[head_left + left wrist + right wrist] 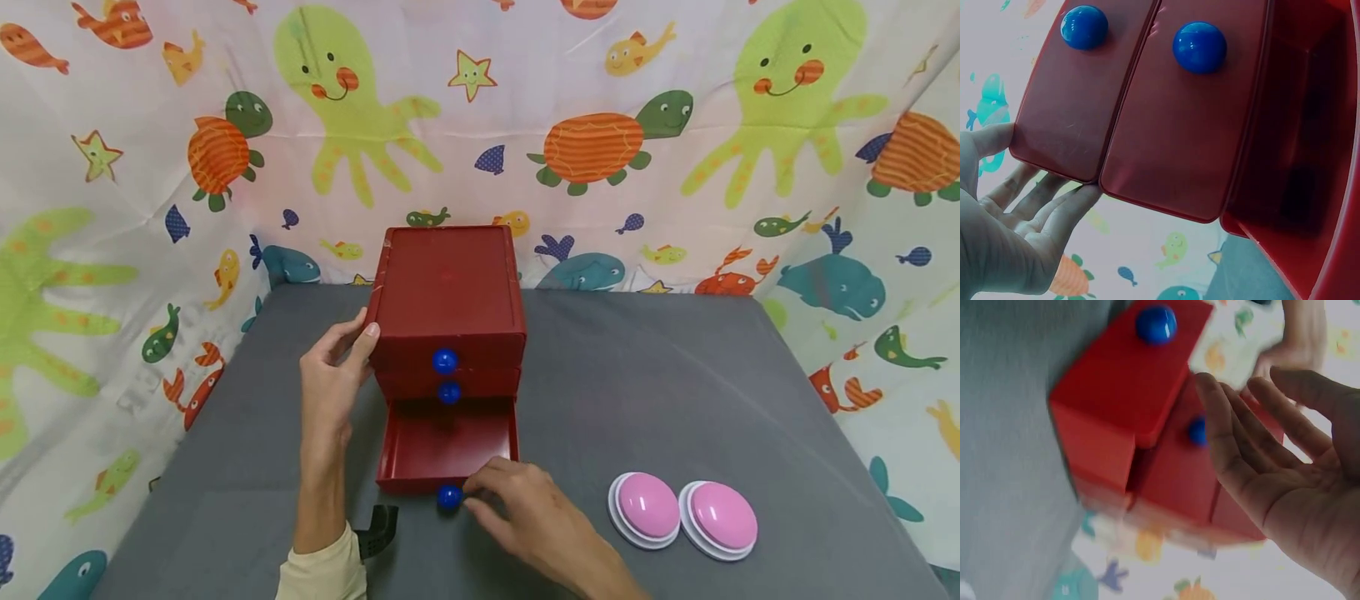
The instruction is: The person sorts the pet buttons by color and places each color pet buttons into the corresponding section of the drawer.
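Note:
In the head view a red drawer unit stands with its bottom drawer pulled out, and nothing shows inside that drawer. Blue round knobs mark the fronts: the top knob, the middle knob and the bottom knob. My left hand holds the unit's upper left corner, thumb at the top edge and fingers against the side. Just right of the bottom knob is my right hand. Its fingers are loosely bent and hold nothing; the right wrist view shows them apart from that knob.
Two pink push buttons with white bases, a left one and a right one, sit side by side at the right. A grey cloth covers the table. Behind hangs a curtain printed with sea animals.

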{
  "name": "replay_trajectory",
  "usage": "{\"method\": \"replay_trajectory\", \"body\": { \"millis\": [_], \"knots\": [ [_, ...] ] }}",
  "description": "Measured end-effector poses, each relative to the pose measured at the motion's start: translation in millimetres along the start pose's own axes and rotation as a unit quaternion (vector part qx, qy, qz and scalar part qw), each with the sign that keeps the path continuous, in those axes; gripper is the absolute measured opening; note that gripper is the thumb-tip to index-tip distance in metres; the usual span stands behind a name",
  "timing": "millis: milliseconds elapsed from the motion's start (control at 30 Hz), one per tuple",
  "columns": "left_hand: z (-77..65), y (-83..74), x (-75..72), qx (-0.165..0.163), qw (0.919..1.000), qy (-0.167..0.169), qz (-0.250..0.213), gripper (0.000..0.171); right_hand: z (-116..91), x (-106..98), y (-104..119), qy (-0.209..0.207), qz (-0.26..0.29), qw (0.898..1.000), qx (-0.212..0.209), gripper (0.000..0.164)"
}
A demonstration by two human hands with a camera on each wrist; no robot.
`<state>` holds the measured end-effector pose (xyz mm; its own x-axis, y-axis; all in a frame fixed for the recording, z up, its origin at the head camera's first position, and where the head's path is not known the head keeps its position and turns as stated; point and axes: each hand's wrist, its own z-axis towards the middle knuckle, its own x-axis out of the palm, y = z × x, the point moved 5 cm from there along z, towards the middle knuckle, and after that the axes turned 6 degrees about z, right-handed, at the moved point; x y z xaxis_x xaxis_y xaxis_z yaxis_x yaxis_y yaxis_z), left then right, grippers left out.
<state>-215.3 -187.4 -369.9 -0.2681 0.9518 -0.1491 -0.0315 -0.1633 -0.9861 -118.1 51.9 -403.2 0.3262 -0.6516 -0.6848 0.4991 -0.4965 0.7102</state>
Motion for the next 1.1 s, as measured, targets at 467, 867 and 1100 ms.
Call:
{"method": "replay_trajectory", "body": {
  "millis": [467, 867, 1100],
  "knots": [
    [0.3, -0.7, -0.2, 0.0, 1.0, -0.005, 0.007, 0.046, -43, -71, -64, -0.104, -0.127, 0.968, 0.191, 0.032],
    [-0.4, -0.9, -0.3, -0.002, 1.0, -0.009, 0.004, 0.046, -78, -63, -107, -0.005, -0.204, 0.933, 0.298, 0.078],
    [-0.3, -0.8, 0.8, -0.002, 1.0, -0.008, 0.0, 0.045, -83, -57, -115, -0.001, -0.2, 0.929, 0.31, 0.075]
  ]
}}
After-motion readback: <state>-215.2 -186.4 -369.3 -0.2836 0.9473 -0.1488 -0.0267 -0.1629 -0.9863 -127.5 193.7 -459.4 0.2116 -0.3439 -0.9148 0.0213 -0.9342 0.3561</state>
